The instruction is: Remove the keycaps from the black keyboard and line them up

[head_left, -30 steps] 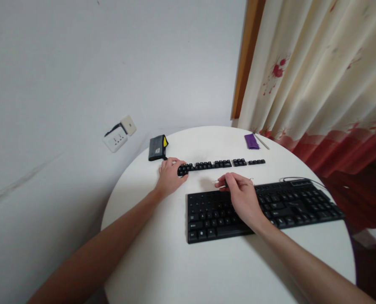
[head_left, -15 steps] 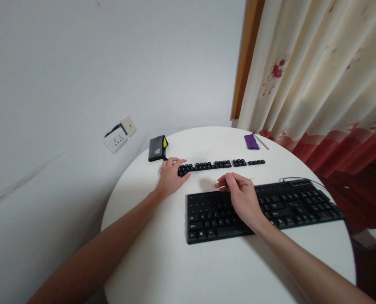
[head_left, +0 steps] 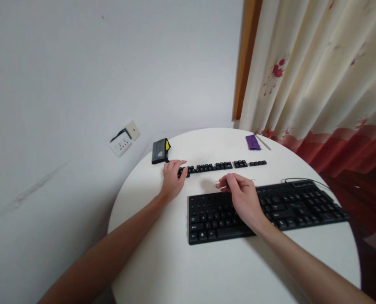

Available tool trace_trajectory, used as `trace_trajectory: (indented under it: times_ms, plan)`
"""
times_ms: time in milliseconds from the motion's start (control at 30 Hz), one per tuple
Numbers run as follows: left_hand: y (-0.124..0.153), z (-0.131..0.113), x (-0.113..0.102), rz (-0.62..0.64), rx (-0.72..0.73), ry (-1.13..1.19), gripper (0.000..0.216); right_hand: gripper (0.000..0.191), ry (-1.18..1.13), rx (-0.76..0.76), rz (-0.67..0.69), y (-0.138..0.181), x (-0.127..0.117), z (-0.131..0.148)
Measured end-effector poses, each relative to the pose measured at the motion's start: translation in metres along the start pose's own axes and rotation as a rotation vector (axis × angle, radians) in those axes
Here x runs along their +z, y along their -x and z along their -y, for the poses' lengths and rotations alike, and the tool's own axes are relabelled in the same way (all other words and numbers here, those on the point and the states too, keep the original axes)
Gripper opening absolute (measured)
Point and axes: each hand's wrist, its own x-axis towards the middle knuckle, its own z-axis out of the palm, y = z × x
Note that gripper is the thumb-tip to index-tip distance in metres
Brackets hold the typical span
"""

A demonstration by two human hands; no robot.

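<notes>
My left hand [head_left: 173, 176] reaches over the left end of a row of black keycaps [head_left: 208, 167], its fingers apart and thumb beside the nearest caps; the fingers partly cover that end. A black keyboard [head_left: 235, 232] lies in front, with its upper-left keys bare of caps and lettered caps still on the lower rows. Above the keyboard's back edge, my right hand [head_left: 243, 196] is closed in a pinch round a small dark-handled tool with thin wire showing, which looks like a keycap puller [head_left: 227, 184]. Most of the tool is hidden by the fingers.
A grey pouch with a yellow patch [head_left: 160, 151] sits at the back left of the round white table [head_left: 150, 261]. A purple cloth piece [head_left: 253, 142] and a thin stick [head_left: 264, 142] lie at the back right. The keyboard cable [head_left: 302, 178] curls behind it.
My left thumb has drawn in toward the fingers at the left end of the keycap row. My right hand keeps its pinch. The whole view has shifted slightly.
</notes>
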Motion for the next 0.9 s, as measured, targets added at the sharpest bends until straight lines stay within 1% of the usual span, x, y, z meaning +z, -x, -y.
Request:
trace_trajectory:
  times_ms: [200, 400, 600, 767, 900]
  plan:
    - [0.005, -0.006, -0.001, 0.021, 0.056, 0.029, 0.028, 0.043, -0.019, -0.008, -0.009, -0.001, -0.001, 0.004]
    - [0.007, -0.009, 0.000, 0.025, 0.058, 0.009, 0.027, 0.045, -0.040, -0.009, 0.015, -0.004, -0.002, 0.004]
    - [0.009, -0.014, -0.003, 0.030, 0.089, -0.020, 0.024, 0.046, -0.059, -0.029, -0.007, -0.011, -0.008, 0.005]
    - [0.010, -0.017, -0.005, 0.067, 0.075, -0.022, 0.023, 0.046, -0.044, -0.028, -0.009, -0.015, -0.012, 0.007]
    - [0.009, -0.014, -0.006, 0.044, 0.070, 0.008, 0.022, 0.047, -0.036, -0.009, 0.008, -0.015, -0.013, 0.006]
